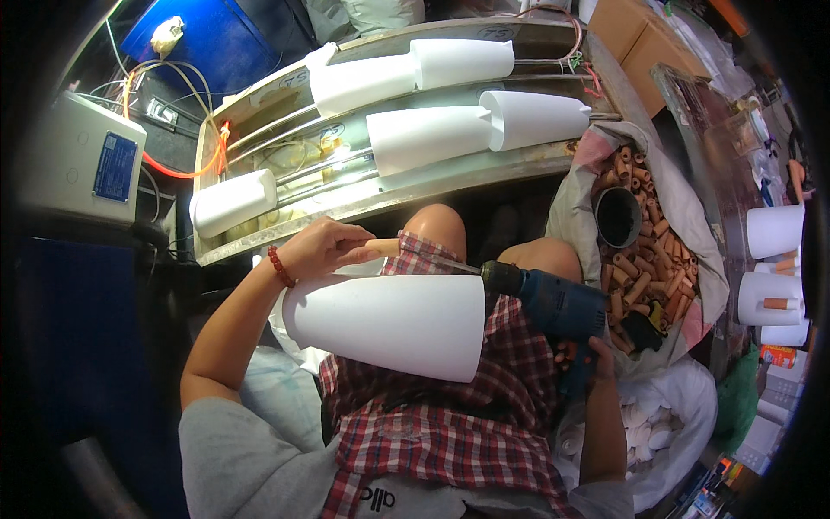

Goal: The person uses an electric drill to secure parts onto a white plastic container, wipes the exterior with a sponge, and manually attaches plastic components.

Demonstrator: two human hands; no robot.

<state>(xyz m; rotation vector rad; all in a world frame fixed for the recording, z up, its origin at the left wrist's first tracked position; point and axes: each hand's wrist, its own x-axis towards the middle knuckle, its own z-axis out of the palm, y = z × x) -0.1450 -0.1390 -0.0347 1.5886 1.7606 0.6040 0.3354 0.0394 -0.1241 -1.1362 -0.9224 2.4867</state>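
A beige metal box with a blue label (73, 164) stands far left; beyond the knees, a long wooden trough (484, 170) carries matching white cones (432, 138). Left hand (322, 249): fingertips pinched on a tan cylinder (383, 248). Below it, a smooth white tapered cone (389, 324) lies across the lap — narrow rounded end left, broad straight-cut end right. Right hand (599, 359): closed on the grip of a dark blue power drill (562, 303), fingers partly hidden. A pale cloth sack (705, 221) of brown tubes (635, 285) crowds the drill's right side.

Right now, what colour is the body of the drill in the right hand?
The drill body is dark blue, best seen in the head view.
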